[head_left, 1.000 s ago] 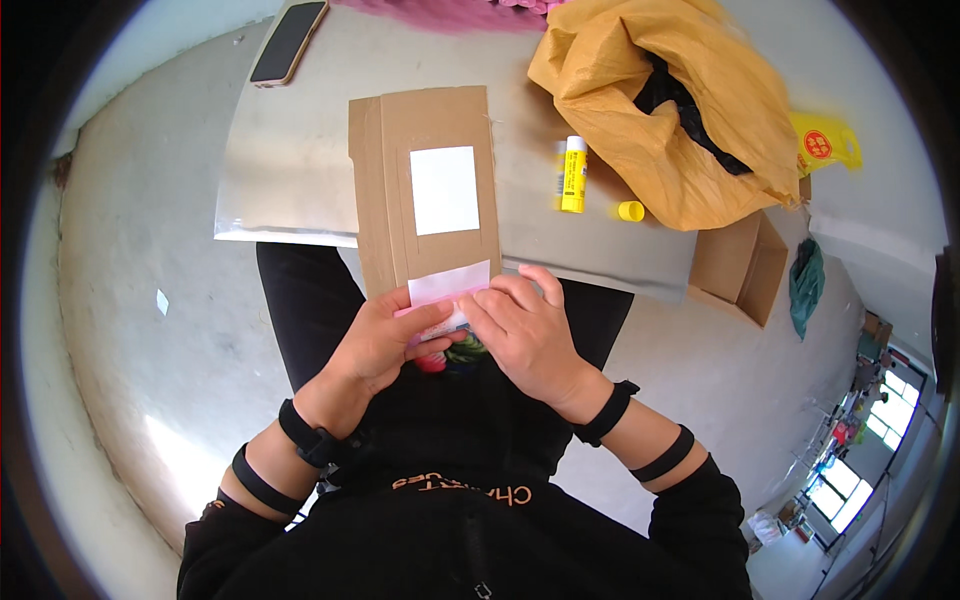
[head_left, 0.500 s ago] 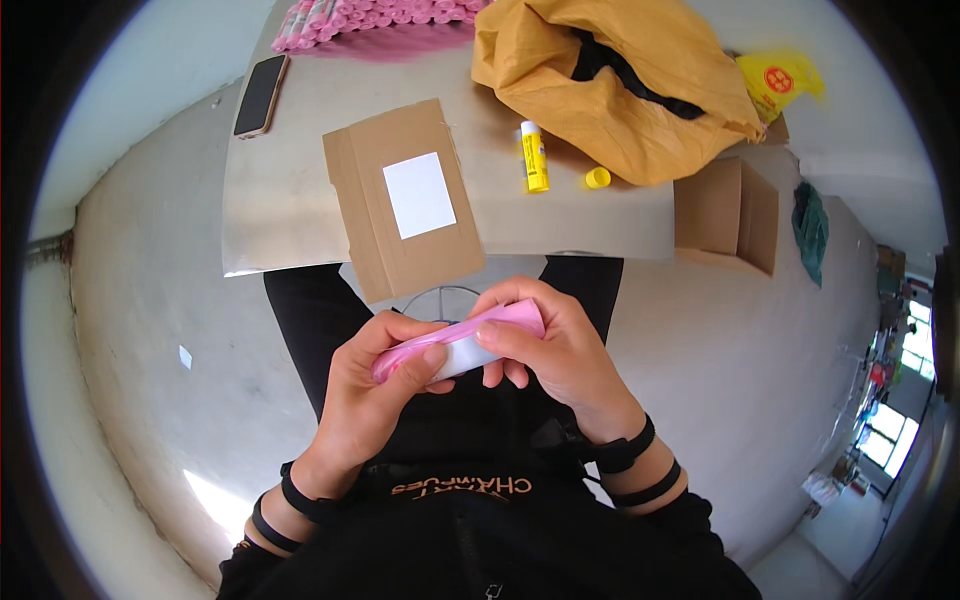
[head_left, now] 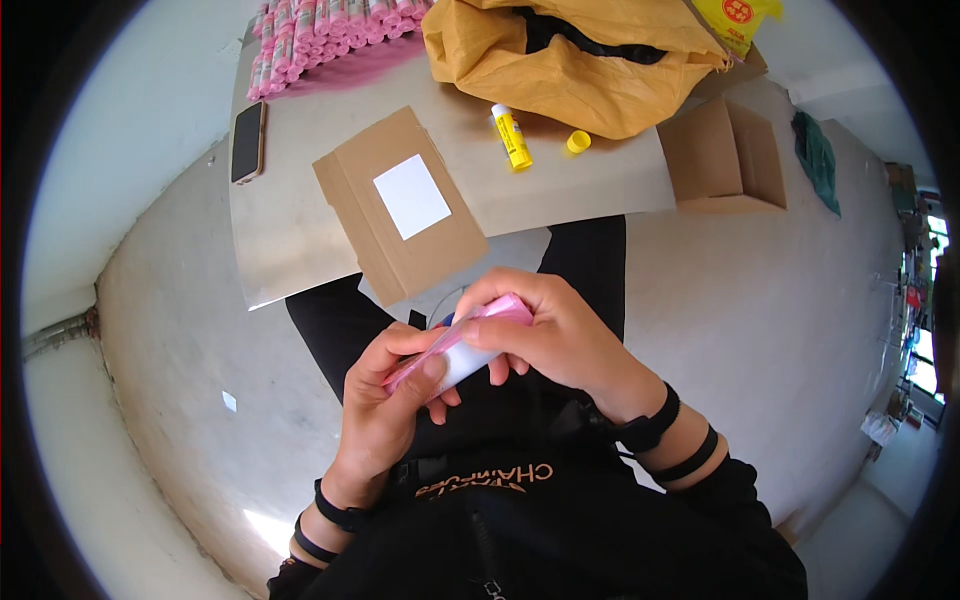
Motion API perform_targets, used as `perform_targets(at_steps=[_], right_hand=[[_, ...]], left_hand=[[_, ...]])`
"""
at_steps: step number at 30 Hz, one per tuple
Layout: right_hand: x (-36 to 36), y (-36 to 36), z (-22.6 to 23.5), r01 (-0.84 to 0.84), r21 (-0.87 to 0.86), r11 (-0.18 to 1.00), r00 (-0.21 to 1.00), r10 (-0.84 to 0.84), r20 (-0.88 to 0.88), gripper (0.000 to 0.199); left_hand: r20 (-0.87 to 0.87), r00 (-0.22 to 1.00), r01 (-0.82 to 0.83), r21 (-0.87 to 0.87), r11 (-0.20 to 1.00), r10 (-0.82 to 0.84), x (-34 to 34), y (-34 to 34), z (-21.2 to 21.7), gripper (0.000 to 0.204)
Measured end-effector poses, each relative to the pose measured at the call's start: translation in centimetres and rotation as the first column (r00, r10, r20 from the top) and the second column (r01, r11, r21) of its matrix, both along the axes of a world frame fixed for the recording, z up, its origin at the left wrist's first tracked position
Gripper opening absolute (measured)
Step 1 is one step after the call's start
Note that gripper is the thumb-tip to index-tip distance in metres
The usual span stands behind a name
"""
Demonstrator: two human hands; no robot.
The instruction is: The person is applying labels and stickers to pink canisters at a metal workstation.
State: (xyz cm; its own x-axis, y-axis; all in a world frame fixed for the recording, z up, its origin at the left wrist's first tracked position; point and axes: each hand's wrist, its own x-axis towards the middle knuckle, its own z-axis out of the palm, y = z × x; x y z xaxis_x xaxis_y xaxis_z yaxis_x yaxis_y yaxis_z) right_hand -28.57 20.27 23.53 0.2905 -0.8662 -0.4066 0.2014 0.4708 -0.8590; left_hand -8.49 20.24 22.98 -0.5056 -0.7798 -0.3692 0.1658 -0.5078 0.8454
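Over your lap, below the near edge of the table point(head_left: 300, 250), you held a small roll wrapped in a pink sheet point(head_left: 455, 350) between both hands. Your left hand point(head_left: 385, 405) was closed around its lower end, thumb pressed on the white part of the roll. Your right hand point(head_left: 550, 335) was clamped on the upper end, fingers curled over the pink wrap. The roll lay tilted, its upper end toward the table, clear of the tabletop.

On the table, near its front edge, a flat brown cardboard envelope point(head_left: 400, 205) with a white square label lay slightly turned, one corner jutting past the edge toward you. A dark phone point(head_left: 248, 142) lay near the left edge. At the far left corner you had a stack of pink rolls point(head_left: 320, 40). A crumpled yellow-brown paper bag point(head_left: 580, 55) took up the far right part, and just in front of it lay a yellow glue stick point(head_left: 512, 137) with its yellow cap point(head_left: 578, 142) apart beside it. Beyond the right edge of the table, an open cardboard box point(head_left: 725, 155) sat on the floor.
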Motion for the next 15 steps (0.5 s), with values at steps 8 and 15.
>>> perform_targets(at_steps=[8, 15], right_hand=[[-0.2, 0.8, -0.2, 0.006, 0.029, 1.0, 0.987, -0.011, 0.161, 0.023], [0.6, 2.0, -0.6, 0.173, -0.044, 0.984, 0.953, -0.156, 0.26, 0.026]], left_hand=[[0.037, 0.995, -0.085, -0.097, 0.992, 0.089, -0.4, 0.7, 0.4, 0.02], [-0.015, 0.999, -0.036, -0.186, 0.982, 0.034, -0.6, 1.1, 0.2, 0.021]])
